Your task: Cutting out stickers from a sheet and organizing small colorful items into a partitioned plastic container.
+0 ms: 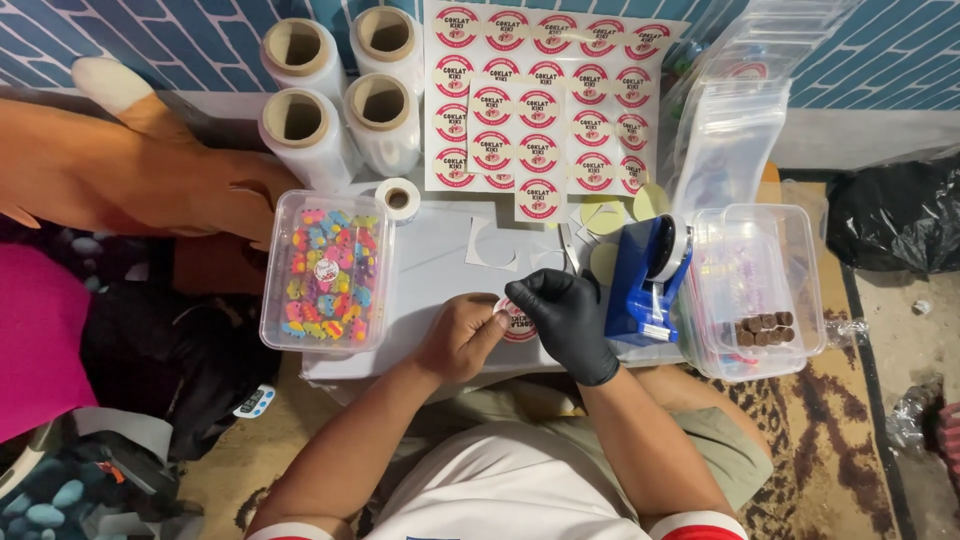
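Two hands met over the middle of the low grey table (440, 270), and between them you held one round sticker (518, 322) — red-rimmed, white in the centre. Your bare left hand (462, 335) pinched its left edge between thumb and fingertip, fingers curled nearly closed on it; your right hand (566, 312), in a black glove, was folded over its upper right side, fingers drawn in tight on the rim. I would judge the sticker nearly weightless, thin and floppy, tacky on one face, so the edges are the place to hold it, as you did — a flat touch on the glue side would likely snag the glove.

Largest around you were four rolls of clear film (340, 95) on brown card cores, stacked at the far left of the table. Beside them lay glossy sheets of the same round stickers (545, 100), and further right a slippery heap of clear zip bags (735, 110). A clear rigid box of small pastel sweets (328, 270) sat just left of your hands; another clear box (760, 290) on the right held a few brown rounds. Between that box and your glove stood a blue plastic tape dispenser (648, 280). Smallest, a little white tape roll (399, 198) and some pale yellow backing discs (605, 218).
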